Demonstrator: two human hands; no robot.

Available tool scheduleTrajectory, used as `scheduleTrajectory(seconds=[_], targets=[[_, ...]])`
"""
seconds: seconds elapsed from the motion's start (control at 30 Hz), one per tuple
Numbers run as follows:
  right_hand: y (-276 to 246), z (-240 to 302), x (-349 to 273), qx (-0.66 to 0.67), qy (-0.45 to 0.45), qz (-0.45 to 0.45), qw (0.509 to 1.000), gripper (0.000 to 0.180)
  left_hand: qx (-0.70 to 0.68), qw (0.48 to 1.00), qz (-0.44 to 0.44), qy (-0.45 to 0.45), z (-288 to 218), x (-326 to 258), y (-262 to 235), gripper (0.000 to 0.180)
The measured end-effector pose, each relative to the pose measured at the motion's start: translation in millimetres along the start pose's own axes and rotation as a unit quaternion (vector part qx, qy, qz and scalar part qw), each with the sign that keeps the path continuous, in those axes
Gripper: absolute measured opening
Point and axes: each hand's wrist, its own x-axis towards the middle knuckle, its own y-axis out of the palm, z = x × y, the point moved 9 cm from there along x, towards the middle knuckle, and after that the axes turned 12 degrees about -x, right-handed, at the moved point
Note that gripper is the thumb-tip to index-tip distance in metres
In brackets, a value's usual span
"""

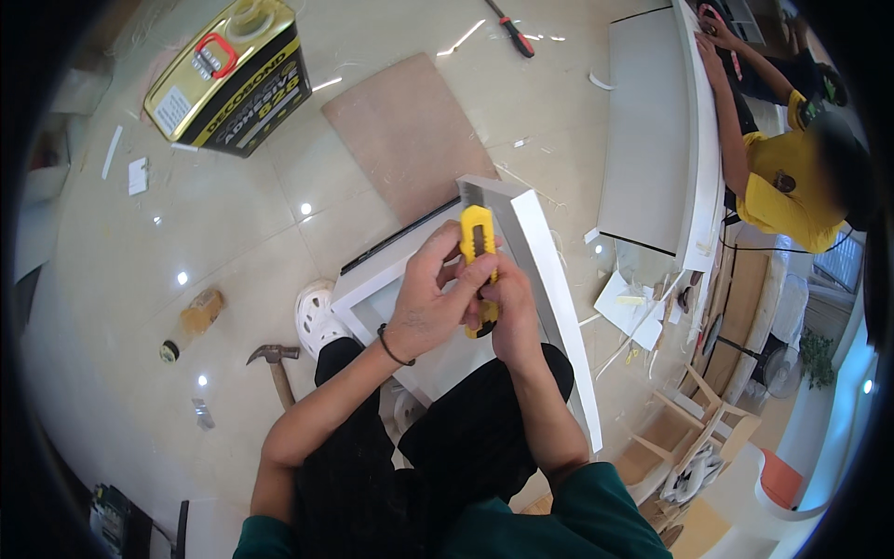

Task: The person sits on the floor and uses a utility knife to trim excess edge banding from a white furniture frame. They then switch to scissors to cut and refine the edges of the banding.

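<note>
Left hand and right hand: fingers curled around yellow cutter; I would keep them behind its far end.

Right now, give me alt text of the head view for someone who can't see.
A person's left hand and right hand hold a yellow utility knife over a white framed piece. On the tiled floor are a hammer, a screwdriver and a black-and-gold can; at upper right, a co-worker in yellow is beside a long white piece.

From the head, a fisheye looks down onto a nearby yellow cutter, tiled floor beyond.
</note>
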Motion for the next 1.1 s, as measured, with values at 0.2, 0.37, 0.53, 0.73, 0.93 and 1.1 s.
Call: scheduleTrajectory(seconds=[0.2, 0.37, 0.53, 0.73, 0.93, 1.1], targets=[[-2, 22, -10, -0.055, -0.082, -0.024, 0.995, 0.051, -0.026, 0.996, -0.026, 0.081, -7, 11, -24, 0.034], [-52, 53, -27, -0.143, -0.208, -0.196, 0.948, 0.041, 0.143, 0.986, -0.035, 0.079, 13, 37, -37, 0.022], [-79, 68, -28, -0.285, -0.077, -0.174, 0.939, 0.031, 0.199, 0.96, 0.108, 0.166, 4, 77, -6, 0.027], [-73, 74, -2, -0.515, -0.022, -0.125, 0.848, 0.022, 0.175, 0.935, 0.305, 0.04, 25, 106, 3, 0.04], [-65, 74, 19, -0.562, -0.003, -0.08, 0.823, 0.018, 0.432, 0.885, 0.156, 0.071, 26, 191, -50, 0.034], [-61, 81, 19, -0.609, 0.012, -0.062, 0.79, 0.017, 0.734, 0.643, 0.048, 0.212, 26, 263, -98, 0.039]])
